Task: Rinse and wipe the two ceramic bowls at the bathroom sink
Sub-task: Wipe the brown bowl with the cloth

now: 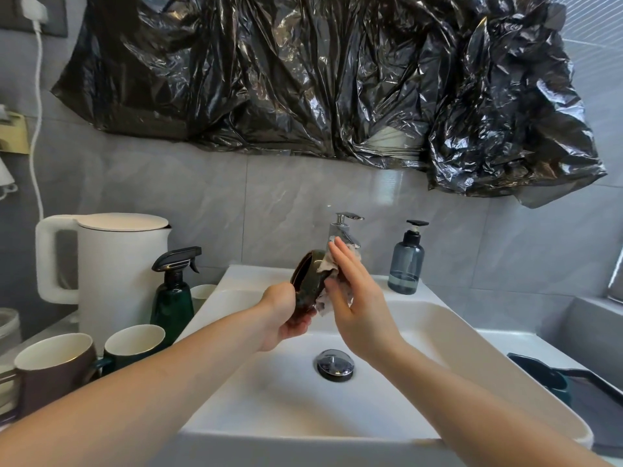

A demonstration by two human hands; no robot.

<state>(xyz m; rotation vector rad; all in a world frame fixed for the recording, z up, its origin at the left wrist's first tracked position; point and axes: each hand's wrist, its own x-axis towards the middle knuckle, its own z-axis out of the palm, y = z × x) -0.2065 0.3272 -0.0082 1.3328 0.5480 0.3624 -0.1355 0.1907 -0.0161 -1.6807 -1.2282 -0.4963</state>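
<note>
Bowl (308,284), dark and glazed, is held on edge above the sink (448,328), in front of the tap (344,230), its opening turned to the left so that its underside faces the other hand. The left hand (286,318) grasps it from below, fingers curled under the lower rim, which steadies it against sideways pressure. The right hand (357,298) lies flat, fingers straight, and presses a pale cloth (328,281) against the bowl's outer wall; a flat palm spreads the cloth over the curve, which I judge suits wiping better than a pinch would. Keeping it all over the basin lets drips fall toward the drain plug (334,364). No water shows at the tap, so I take this for the wiping step, not rinsing.

Counted: one bowl in hand. The second cannot be picked out for certain; a dark dish-like shape (542,372) sits on the worktop at the sink's right edge, but I cannot tell what it is. Three cups show on the worktop left of the sink: a brown one (54,365) nearest the front edge, a dark green one (135,342) beside it, and a third (202,293) behind. One white kettle (114,264) stands at the back left, with one green spray bottle (173,294) beside it. One blue pump bottle (406,261) stands at the sink's back right corner.
</note>
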